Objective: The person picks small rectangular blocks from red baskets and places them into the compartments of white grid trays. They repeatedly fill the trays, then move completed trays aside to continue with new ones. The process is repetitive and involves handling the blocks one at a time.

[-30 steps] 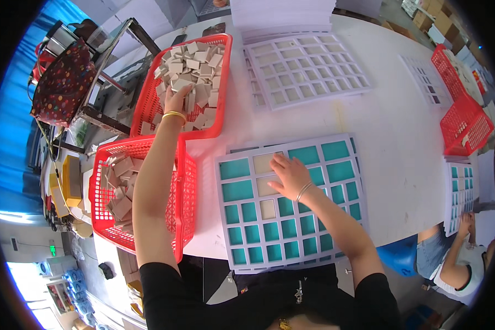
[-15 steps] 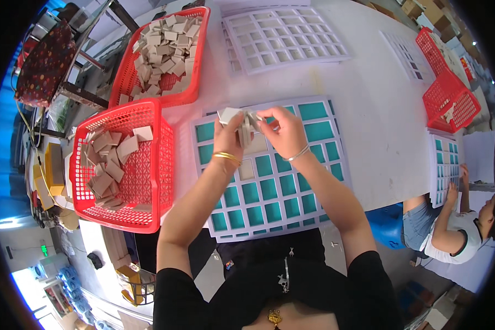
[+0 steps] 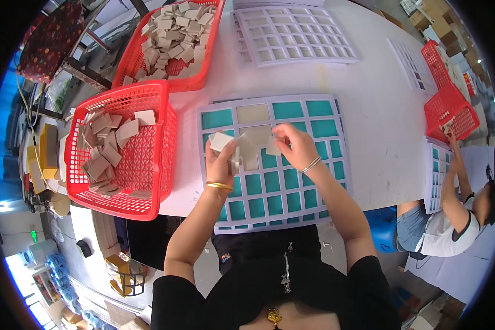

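Left hand [image 3: 221, 159]: fingers clamp a stack of beige square tiles [image 3: 229, 147], tilted. Right hand [image 3: 295, 146]: fingers pinch one tile [image 3: 271, 146] over the grid tray [image 3: 335, 144], whose teal cells lie mostly open.

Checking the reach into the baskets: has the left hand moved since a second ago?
Yes. The left hand has come away from the far basket and is now over the grid tray, holding tiles beside the right hand.
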`<state>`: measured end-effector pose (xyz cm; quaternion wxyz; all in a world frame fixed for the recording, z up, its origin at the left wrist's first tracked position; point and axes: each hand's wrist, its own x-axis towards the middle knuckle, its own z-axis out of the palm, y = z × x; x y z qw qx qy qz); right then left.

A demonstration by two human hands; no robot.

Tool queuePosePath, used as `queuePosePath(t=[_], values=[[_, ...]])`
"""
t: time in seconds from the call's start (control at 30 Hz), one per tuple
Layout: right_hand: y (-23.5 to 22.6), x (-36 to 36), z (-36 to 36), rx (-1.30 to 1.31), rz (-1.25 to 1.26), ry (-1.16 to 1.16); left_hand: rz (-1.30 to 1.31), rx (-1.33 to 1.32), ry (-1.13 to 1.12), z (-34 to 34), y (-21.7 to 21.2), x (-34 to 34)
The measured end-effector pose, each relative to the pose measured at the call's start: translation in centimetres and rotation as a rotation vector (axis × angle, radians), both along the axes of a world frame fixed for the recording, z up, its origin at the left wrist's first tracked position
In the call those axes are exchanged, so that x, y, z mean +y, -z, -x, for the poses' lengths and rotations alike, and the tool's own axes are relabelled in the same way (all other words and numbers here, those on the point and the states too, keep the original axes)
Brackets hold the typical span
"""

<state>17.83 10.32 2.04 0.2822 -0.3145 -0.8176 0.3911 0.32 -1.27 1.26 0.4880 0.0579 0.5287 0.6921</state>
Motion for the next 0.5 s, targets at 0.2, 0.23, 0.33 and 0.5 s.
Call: queuePosePath(t=[0.2, 0.23, 0.33, 0.5], values=[[0.9, 0.1, 0.3, -0.156, 0.204, -0.157, 0.017, 0.131, 0.060, 1.0, 1.9, -3.7], [0.9, 0.0, 0.5, -0.139, 0.242, -0.144, 0.004, 0.130, 0.075, 1.0, 1.7, -4.0], [2.7, 0.2, 0.4, -0.176, 0.115, -0.223, 0.020, 0.038, 0.086, 0.9, 0.5, -4.4], [0.7, -1.8, 1.2, -0.198, -0.334, -0.103, -0.013, 0.060, 0.145, 0.6, 0.7, -4.8]])
